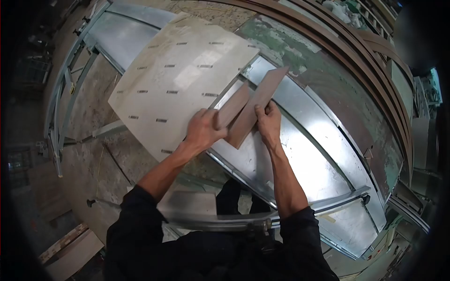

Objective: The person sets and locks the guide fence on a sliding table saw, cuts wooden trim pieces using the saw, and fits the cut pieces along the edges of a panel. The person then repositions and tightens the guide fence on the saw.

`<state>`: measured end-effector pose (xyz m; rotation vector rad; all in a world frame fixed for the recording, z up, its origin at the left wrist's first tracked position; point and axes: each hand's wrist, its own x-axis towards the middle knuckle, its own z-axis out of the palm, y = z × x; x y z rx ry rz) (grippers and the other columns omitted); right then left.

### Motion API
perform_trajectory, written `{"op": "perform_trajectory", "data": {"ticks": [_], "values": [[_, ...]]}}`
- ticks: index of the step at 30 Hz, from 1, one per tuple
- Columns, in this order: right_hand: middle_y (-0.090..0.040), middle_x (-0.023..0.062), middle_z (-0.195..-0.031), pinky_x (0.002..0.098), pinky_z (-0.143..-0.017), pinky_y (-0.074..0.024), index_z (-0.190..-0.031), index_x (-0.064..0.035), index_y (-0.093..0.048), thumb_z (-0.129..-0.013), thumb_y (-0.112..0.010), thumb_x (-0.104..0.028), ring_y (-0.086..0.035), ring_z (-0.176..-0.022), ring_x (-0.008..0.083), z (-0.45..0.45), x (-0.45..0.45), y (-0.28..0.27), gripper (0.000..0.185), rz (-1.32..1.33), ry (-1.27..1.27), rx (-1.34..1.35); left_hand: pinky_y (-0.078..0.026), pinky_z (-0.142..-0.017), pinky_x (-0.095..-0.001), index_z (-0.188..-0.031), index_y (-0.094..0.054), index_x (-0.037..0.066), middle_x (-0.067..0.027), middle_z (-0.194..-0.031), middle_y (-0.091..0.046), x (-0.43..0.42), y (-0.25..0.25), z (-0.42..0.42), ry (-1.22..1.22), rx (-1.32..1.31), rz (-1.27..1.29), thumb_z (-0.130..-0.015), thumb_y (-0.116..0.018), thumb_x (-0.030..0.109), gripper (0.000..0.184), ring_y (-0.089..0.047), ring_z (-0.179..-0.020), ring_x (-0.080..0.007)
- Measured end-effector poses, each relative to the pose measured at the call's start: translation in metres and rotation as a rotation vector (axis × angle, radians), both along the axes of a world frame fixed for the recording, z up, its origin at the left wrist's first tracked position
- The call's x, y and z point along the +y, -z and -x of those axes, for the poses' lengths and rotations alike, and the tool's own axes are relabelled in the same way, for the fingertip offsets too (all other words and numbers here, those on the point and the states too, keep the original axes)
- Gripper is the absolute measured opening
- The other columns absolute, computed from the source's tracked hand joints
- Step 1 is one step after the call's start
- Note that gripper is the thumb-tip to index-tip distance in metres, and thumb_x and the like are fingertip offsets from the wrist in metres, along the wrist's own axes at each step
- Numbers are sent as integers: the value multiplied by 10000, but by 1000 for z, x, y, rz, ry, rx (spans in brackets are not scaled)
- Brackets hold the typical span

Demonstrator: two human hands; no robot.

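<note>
My left hand (204, 127) is closed on the near end of a short brown wooden board (235, 104). A longer brown wooden board (263, 96) is gripped at its right edge by my right hand (269, 122), thumb on top. The two boards lie side by side at a slant, close together near my left hand, with a narrow dark gap between them. Both are above the shiny metal tabletop (300, 150). Just left of the boards, a pale sheet (187, 77) with rows of small dark marks covers part of the metal.
A curved-looking metal rail (225, 224) crosses in front of my body. Metal framework (70, 70) stands on the left. Long brown strips (347, 47) run along the right behind a worn green surface (300, 54). Wood pieces (75, 250) lie at lower left.
</note>
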<state>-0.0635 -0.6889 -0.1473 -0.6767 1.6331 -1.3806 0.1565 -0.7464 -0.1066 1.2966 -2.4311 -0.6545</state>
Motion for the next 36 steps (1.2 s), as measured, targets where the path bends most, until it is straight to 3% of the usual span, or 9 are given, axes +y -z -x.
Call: {"op": "perform_trajectory", "data": {"ticks": [3, 5, 7, 9, 13, 16, 23, 32, 36], "values": [[-702, 198, -1126, 313, -841, -550, -1490, 68, -343, -947, -600, -21, -698, -983, 233, 5, -34, 18, 607, 35, 51, 4, -559, -833, -379, -1121, -707, 29, -152, -1000, -702, -53, -46, -5, -9, -8, -55, -701, -841, 177, 465, -692, -905, -267], [-679, 200, -1194, 326, -859, -541, -1527, 41, -318, -903, -649, -40, -689, -1022, 236, -2, -59, 20, 711, 179, 56, -2, -552, -806, -346, -1147, -702, 40, -121, -986, -702, -117, -47, -3, 94, 28, 128, -726, -819, 140, 448, -676, -868, -231], [-660, 231, -1248, 342, -876, -541, -1558, 9, -288, -903, -659, -59, -694, -1038, 263, -7, -75, 12, 756, 92, 14, -109, -541, -812, -359, -1165, -696, 32, -136, -981, -695, -178, -50, 19, 113, 22, 191, -749, -802, 123, 439, -661, -851, -252], [-727, 177, -981, 329, -635, -564, -1620, -88, -160, -970, -581, -25, -707, -762, 207, -16, -92, 27, 777, -4, 98, 104, -534, -819, -376, -1180, -690, 29, -157, -991, -691, -238, -31, 44, 185, 108, 289, -764, -785, 146, 443, -657, -844, -277], [-720, 176, -941, 318, -633, -545, -1619, -32, -107, -979, -581, -50, -687, -736, 188, -15, -103, 44, 796, 80, 153, 128, -526, -923, -430, -1188, -714, 114, -200, -1050, -714, -302, 2, 101, 209, 231, 261, -799, -731, 347, 453, -672, -1031, -370], [-716, 160, -902, 305, -624, -533, -1614, -5, -83, -988, -572, -68, -674, -720, 177, -10, -101, 29, 797, 25, 116, 77, -510, -949, -456, -1241, -697, 151, -172, -1102, -725, -320, 5, 137, 146, -26, 180, -935, -569, 568, 533, -664, -1079, -369], [-704, 134, -832, 275, -586, -490, -1608, 15, -58, -1000, -584, -111, -636, -682, 146, -4, -94, 12, 815, -73, 61, 40, -497, -900, -478, -1140, -715, 148, -161, -1068, -711, -353, 34, 183, 268, -83, 169, -1016, -484, 474, 419, -642, -1043, -385], [-700, 159, -843, 280, -496, -499, -1612, -20, -12, -1022, -570, -153, -641, -638, 158, -2, -95, 3, 823, -141, 21, 128, -500, -863, -487, -1030, -732, 108, -175, -1043, -710, -368, 53, 213, 383, -56, 194, -980, -548, 486, 423, -646, -989, -403], [-700, 202, -862, 305, -416, -529, -1606, -65, 72, -1034, -544, -180, -665, -565, 212, 7, -101, -29, 848, -278, -61, -37, -512, -812, -469, -974, -746, 87, -174, -955, -714, -367, 70, 215, 421, 64, 175, -956, -601, 466, 406, -656, -907, -385]]}}
